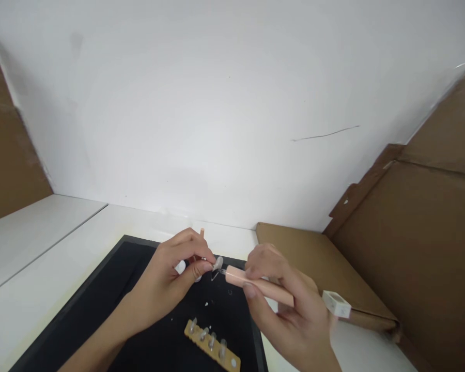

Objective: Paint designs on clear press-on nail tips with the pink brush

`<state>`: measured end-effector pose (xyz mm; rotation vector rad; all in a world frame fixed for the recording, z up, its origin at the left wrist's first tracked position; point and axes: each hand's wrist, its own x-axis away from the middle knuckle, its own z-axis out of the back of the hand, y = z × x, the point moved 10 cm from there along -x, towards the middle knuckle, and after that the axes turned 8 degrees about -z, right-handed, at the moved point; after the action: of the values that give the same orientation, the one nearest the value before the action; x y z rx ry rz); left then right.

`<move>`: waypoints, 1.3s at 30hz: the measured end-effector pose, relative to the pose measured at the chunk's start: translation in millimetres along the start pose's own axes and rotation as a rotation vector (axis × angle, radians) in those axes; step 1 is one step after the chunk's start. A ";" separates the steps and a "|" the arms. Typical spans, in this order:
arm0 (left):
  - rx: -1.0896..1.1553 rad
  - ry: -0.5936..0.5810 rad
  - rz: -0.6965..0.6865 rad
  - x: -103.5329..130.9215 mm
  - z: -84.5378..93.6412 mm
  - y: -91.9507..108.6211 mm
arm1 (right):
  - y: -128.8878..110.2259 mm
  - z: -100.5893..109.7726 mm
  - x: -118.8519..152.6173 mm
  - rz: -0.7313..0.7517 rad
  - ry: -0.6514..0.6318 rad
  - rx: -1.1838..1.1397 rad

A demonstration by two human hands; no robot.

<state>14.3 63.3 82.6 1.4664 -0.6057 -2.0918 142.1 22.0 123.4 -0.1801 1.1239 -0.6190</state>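
Note:
Near the centre, my left hand pinches a small whitish translucent piece between thumb and fingertips. My right hand is wrapped round a peach-coloured pen-like tool, whose thin clear tip points left and meets or nearly meets the piece. Below the hands, a yellow strip holder carries several clear upright pieces on a black mat. A white round object shows behind my left hand, partly hidden, and a peach-coloured end sticks up beyond its fingers.
A flat cardboard box lies at the right, with a small white block at its near edge. Cardboard panels stand at the left and right. A white wall rises behind the white table. Tiny bits are scattered on the mat.

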 end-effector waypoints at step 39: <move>-0.169 -0.002 -0.101 -2.8 0.9 9.4 | -8.6 -1.1 0.1 0.047 -0.028 0.009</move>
<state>15.7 57.9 90.8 1.4255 -0.3516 -2.1636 138.0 15.1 126.6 -0.1540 1.0953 -0.5781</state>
